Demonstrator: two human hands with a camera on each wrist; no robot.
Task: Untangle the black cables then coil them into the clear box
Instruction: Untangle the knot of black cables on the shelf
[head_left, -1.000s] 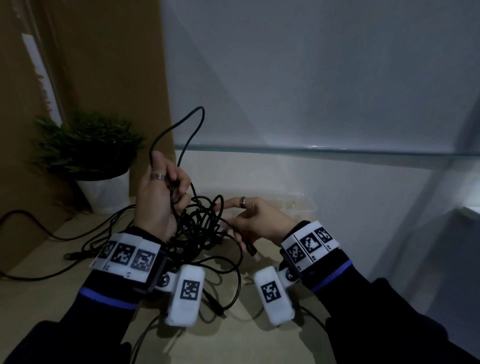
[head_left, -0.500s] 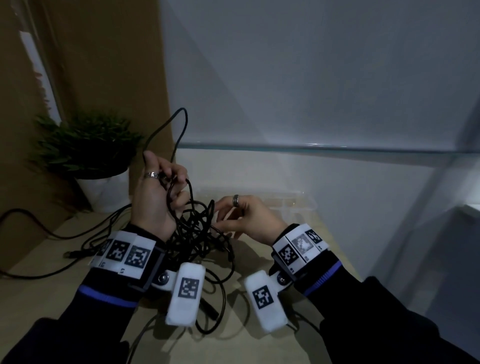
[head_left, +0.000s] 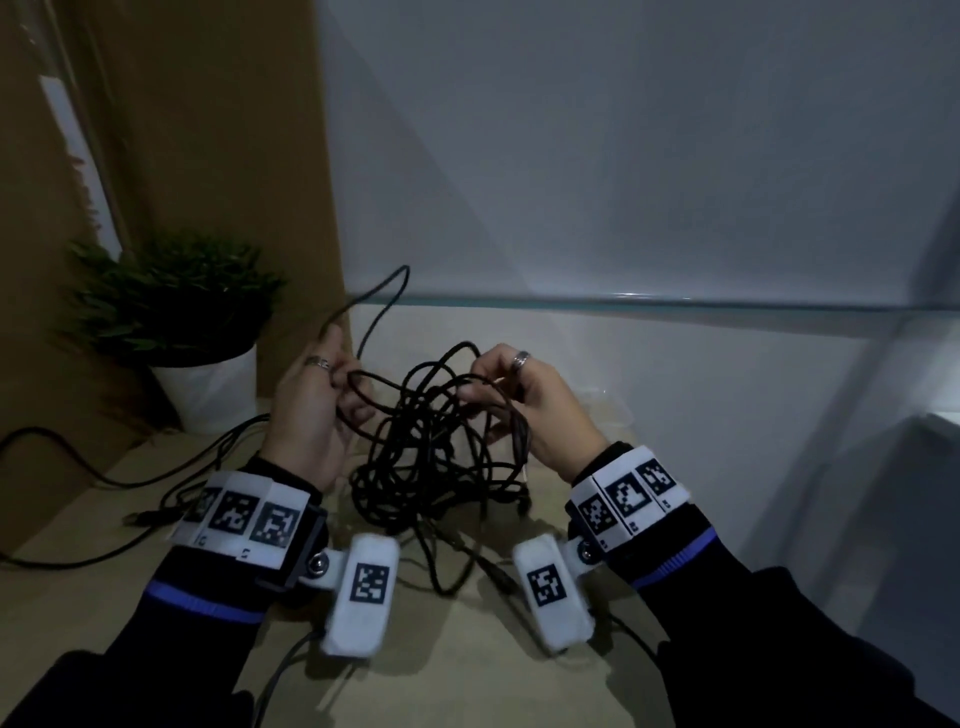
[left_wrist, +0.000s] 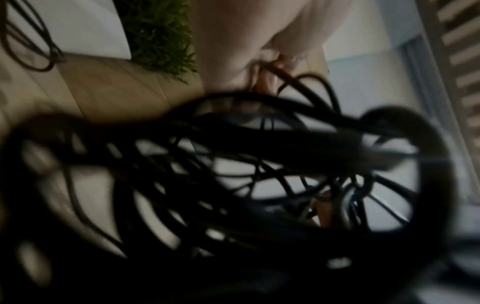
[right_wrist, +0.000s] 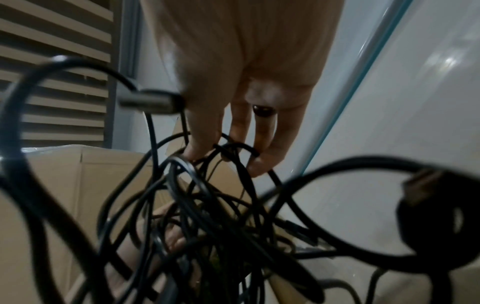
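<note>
Left hand (head_left: 306, 415) grip clamped on tangled black cables (head_left: 431, 457) at centre frame. Right hand (head_left: 540, 410) grip pinches the same knot, lifted off the tabletop (head_left: 441, 665).

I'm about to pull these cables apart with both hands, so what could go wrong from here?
1. Both hands, left hand and right hand, grip strands of the same black cable tangle; pulling outward may tighten the knot rather than free it.
2. Loose cable on the table runs toward the potted plant; a hard tug could drag against it.
</note>
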